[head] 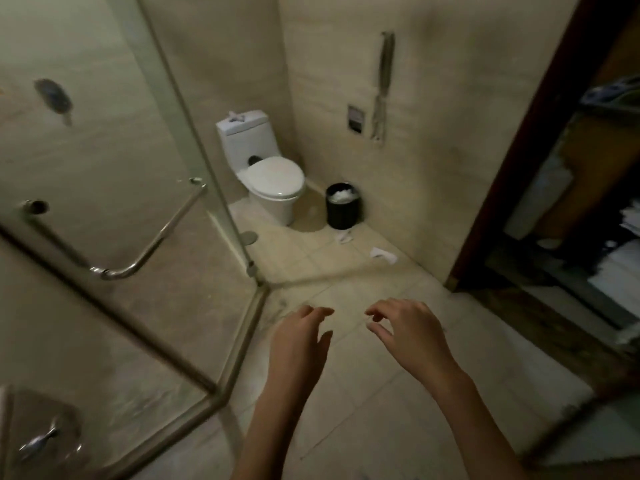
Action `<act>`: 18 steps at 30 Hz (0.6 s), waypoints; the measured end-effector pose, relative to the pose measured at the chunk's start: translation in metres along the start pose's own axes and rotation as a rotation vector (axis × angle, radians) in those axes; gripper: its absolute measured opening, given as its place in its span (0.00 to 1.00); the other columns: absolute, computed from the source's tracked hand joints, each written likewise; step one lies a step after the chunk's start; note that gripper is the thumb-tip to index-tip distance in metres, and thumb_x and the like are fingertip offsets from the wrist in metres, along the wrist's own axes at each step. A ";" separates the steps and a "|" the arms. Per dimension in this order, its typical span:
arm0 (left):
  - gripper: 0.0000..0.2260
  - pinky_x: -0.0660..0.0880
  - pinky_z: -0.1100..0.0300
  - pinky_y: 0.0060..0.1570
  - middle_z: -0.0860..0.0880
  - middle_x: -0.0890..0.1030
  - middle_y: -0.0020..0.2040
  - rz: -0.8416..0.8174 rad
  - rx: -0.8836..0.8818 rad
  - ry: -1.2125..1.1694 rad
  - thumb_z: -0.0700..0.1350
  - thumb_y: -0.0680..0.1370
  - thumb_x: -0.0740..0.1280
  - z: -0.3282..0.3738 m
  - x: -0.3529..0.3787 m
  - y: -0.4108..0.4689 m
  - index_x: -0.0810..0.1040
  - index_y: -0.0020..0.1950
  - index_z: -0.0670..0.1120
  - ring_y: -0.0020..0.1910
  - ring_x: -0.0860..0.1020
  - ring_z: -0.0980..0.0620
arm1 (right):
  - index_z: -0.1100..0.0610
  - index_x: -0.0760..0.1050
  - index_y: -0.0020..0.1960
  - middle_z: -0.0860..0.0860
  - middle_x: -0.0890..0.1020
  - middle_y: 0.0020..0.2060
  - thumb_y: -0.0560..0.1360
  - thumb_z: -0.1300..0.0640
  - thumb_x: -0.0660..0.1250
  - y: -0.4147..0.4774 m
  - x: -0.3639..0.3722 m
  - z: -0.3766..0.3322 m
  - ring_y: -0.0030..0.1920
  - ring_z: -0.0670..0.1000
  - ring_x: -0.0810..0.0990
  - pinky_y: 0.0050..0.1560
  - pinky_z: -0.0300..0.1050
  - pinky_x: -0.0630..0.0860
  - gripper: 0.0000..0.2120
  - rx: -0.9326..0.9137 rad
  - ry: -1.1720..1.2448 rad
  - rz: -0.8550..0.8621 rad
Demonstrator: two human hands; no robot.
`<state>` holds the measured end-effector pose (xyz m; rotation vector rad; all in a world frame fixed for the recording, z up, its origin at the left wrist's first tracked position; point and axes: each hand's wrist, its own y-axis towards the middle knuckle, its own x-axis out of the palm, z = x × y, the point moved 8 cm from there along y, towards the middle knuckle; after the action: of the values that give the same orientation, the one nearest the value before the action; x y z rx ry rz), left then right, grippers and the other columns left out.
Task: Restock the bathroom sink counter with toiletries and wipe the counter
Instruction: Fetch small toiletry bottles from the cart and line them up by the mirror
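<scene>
My left hand (300, 344) and my right hand (410, 332) hang side by side over the beige tiled floor, fingers loosely curled and apart, both holding nothing. Part of a sink basin with a chrome tap (38, 441) shows at the bottom left corner, seen dimly through or beside the glass. No toiletries and no cloth are in view.
A glass shower enclosure (114, 168) with a chrome handle bar (145, 244) fills the left. A white toilet (273, 181) and a black bin (343, 206) full of tissue stand at the back. Paper scraps (382, 254) lie on the floor. A dark door frame (519, 143) and shelves stand on the right.
</scene>
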<state>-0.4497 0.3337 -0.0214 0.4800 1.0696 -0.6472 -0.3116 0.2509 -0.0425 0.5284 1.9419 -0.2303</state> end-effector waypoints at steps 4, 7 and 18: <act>0.17 0.69 0.67 0.51 0.57 0.76 0.60 -0.074 0.124 0.008 0.49 0.79 0.65 0.047 0.024 0.040 0.72 0.68 0.57 0.57 0.75 0.58 | 0.45 0.75 0.59 0.40 0.80 0.51 0.78 0.47 0.63 0.000 -0.031 0.058 0.50 0.39 0.75 0.54 0.36 0.68 0.10 0.184 -0.007 0.062; 0.17 0.70 0.67 0.52 0.58 0.76 0.61 -0.127 0.210 0.008 0.50 0.79 0.64 0.078 0.041 0.065 0.71 0.68 0.58 0.58 0.75 0.59 | 0.45 0.75 0.60 0.40 0.79 0.52 0.78 0.47 0.63 -0.003 -0.045 0.088 0.50 0.38 0.74 0.54 0.34 0.67 0.11 0.290 -0.006 0.112; 0.17 0.74 0.63 0.55 0.57 0.75 0.63 -0.283 0.565 0.008 0.50 0.80 0.63 0.161 0.091 0.145 0.70 0.69 0.58 0.58 0.75 0.58 | 0.46 0.76 0.57 0.40 0.80 0.50 0.77 0.49 0.65 0.000 -0.074 0.163 0.48 0.40 0.77 0.46 0.34 0.73 0.09 0.636 0.000 0.271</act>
<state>-0.2157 0.3120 -0.0314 0.8244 0.9623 -1.2115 -0.1532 0.1681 -0.0444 1.1940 1.7508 -0.6797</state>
